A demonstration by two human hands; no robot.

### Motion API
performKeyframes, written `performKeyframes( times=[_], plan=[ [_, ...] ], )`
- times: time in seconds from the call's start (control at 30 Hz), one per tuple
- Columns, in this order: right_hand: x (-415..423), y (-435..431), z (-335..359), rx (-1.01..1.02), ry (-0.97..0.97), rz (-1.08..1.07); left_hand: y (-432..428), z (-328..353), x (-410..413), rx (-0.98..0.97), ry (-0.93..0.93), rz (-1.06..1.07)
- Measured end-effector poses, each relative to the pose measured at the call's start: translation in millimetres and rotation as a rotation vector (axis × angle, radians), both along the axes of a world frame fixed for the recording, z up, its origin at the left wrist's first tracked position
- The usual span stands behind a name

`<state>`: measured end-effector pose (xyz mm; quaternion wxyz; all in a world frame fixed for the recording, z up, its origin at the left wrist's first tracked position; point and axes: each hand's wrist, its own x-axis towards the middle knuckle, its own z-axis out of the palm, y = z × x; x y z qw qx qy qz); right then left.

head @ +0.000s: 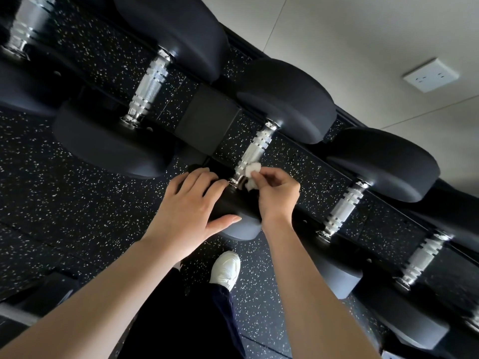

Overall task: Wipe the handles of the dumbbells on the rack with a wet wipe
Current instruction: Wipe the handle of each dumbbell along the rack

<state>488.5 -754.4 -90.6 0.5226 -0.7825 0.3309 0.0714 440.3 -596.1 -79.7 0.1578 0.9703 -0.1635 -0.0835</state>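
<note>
Two bare forearms reach in from the bottom of the view and meet at one dumbbell. The right hand (pixel 277 195) pinches a bunched white wet wipe (pixel 251 173) between thumb and fingertips, pressing it against the lower end of the knurled steel handle (pixel 255 149), just where the bar meets the near head (pixel 233 206). The left hand (pixel 189 206) lies flat, fingers spread over that near head at the front edge of the rack (pixel 206 117) and thumb stretched along its side. It grips nothing and seems to steady the weight.

The wipe covers only one side of the bar at its near end, so most of the handle looks untouched. To do this well, I would wrap the wipe further round the bar, then draw it up the full length while twisting, so the grooves and the underside get cleaned too.

The handle's long axis runs crosswise to the rack, from the near head at the front edge up and to the right to the far head (pixel 287 99) at the back edge. Neighbouring handles (pixel 150 84) (pixel 342 208) lie parallel on either side.
</note>
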Motion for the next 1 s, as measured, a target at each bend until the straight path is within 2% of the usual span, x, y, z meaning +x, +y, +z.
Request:
performKeyframes(
  times=[0.17, 0.33, 0.47, 0.67, 0.87, 1.0],
  plan=[
    [31.8, -2.3, 4.2, 0.052, -0.094, -0.156, 0.8, 0.2, 0.4, -0.01, 0.002, -0.007],
    [59.3, -4.6, 3.6, 0.2, -0.168, -0.301, 0.4, 0.5, 0.7, -0.014, 0.01, 0.0],
    [48.0, -3.2, 0.5, 0.347, -0.144, -0.252, 0.7, -0.1, 0.9, -0.008, 0.026, -0.006],
    [57.1, -11.9, -7.6, 0.384, -0.132, -0.199, 2.4, -2.4, 1.1, -0.004, 0.018, -0.023],
    [60.9, -14.2, -12.7, 0.666, -0.135, -0.207, 1.2, -3.8, 0.6, -0.015, -0.002, -0.013],
    [57.9, -21.0, -15.3, 0.711, -0.105, -0.146, 0.4, -4.7, -0.3, -0.019, -0.004, 0.001]
  ],
)
